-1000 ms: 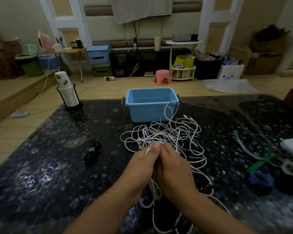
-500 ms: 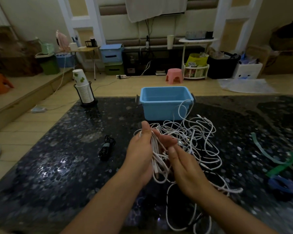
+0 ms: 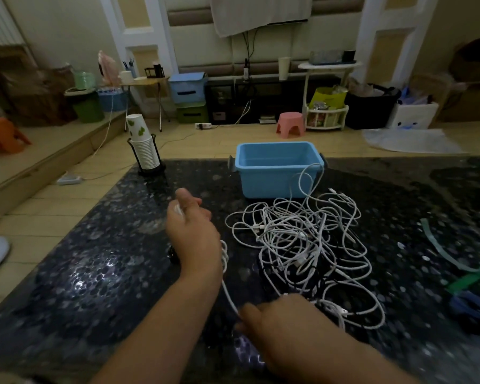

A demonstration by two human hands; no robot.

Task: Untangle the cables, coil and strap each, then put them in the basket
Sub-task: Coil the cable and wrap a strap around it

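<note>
A tangle of white cables lies on the dark speckled table, just in front of the empty blue basket. My left hand is raised left of the pile and grips one white cable, whose end shows at my fingers. That cable runs down past my wrist to my right hand, low near the table's front, which pinches it. Mostly hidden behind my left wrist lies a small black coiled cable.
A rack of stacked paper cups stands at the table's far left corner. Green straps and a dark blue roll lie at the right side. The floor behind holds a pink stool and storage boxes.
My hands have drawn apart: the left moved up and left with the cable end, the right dropped toward the table's front. One white cable now stretches between them, away from the pile.
</note>
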